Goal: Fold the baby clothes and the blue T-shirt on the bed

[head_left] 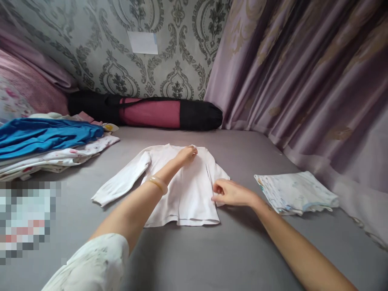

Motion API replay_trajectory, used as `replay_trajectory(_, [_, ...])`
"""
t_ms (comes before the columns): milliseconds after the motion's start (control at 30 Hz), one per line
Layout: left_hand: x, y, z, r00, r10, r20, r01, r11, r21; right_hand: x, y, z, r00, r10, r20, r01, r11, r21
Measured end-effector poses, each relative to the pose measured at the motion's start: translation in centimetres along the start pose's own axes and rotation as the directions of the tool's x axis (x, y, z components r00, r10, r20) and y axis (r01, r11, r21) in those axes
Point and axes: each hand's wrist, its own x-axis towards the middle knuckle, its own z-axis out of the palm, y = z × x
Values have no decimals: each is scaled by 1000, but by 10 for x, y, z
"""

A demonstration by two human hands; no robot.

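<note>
A white long-sleeved shirt (pixel 194 194) lies spread on the grey sheet, collar away from me. Its left-hand sleeve stretches out toward the lower left; the right-hand sleeve is partly covered by my right hand. My left hand (pixel 187 154) reaches across the shirt, its fingers curled closed on the cloth near the collar. A pale bangle (pixel 158 184) circles that wrist. My right hand (pixel 232 192) is at the shirt's right side, thumb and bent fingers closed on the cloth by the sleeve. The exact grip of the fingertips is partly hidden.
Folded patterned cloth (pixel 297 192) lies at the right. A pile of clothes with a blue garment (pixel 48 135) on top is at the left. Along the wall rests a black and red long bag (pixel 150 113). Purple curtains (pixel 287 81) hang at the right; the lower left is pixelated.
</note>
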Motion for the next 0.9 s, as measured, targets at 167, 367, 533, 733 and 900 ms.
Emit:
replay_trajectory(167, [20, 21, 45, 995, 31, -94, -39, 995, -86, -20, 5, 13, 991, -132, -12, 132, 991, -4])
replay_trajectory(367, [18, 22, 66, 970, -32, -240, -1, 991, -137, -14, 16, 6, 979, -142, -146, 147, 989, 24])
replay_trajectory(533, [16, 21, 68, 976, -31, -215, 11, 995, -96, 1, 54, -30, 886, 106, -451, 39, 953, 299])
replay_trajectory(733, [17, 24, 69, 979, -34, -202, 28, 999, -31, 19, 111, -67, 593, 456, -664, -44, 841, 538])
replay_trajectory(900, [15, 29, 64, 986, -68, -152, 69, 998, 5, 23, 133, -69, 527, 540, -656, -349, 842, 412])
